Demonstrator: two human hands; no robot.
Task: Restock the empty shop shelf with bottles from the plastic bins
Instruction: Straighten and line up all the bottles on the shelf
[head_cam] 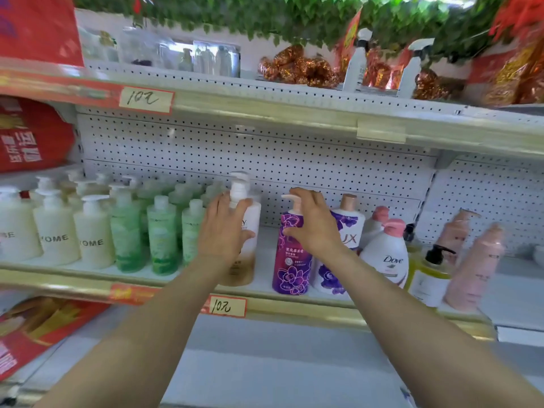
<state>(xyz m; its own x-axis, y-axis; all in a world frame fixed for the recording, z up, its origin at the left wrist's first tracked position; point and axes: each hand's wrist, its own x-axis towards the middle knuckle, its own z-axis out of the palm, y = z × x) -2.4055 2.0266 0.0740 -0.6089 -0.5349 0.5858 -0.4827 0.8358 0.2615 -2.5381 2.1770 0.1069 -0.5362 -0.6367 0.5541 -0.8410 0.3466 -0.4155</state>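
Observation:
My left hand (225, 231) grips a white-and-gold pump bottle (245, 254) that stands on the middle shelf (265, 285). My right hand (312, 223) holds the upper part of a purple flowered pump bottle (291, 266) standing just to the right of it. Both bottles are upright near the shelf's front edge. Between them is a narrow gap of bare shelf.
Left of my hands stand green bottles (162, 235) and cream pump bottles (92, 231). To the right are a white-purple Lux bottle (344, 231), a Dove bottle (387, 254), a yellow bottle (428, 275) and pink bottles (474, 266). The lower shelf (265, 363) is bare. Spray bottles stand on the top shelf.

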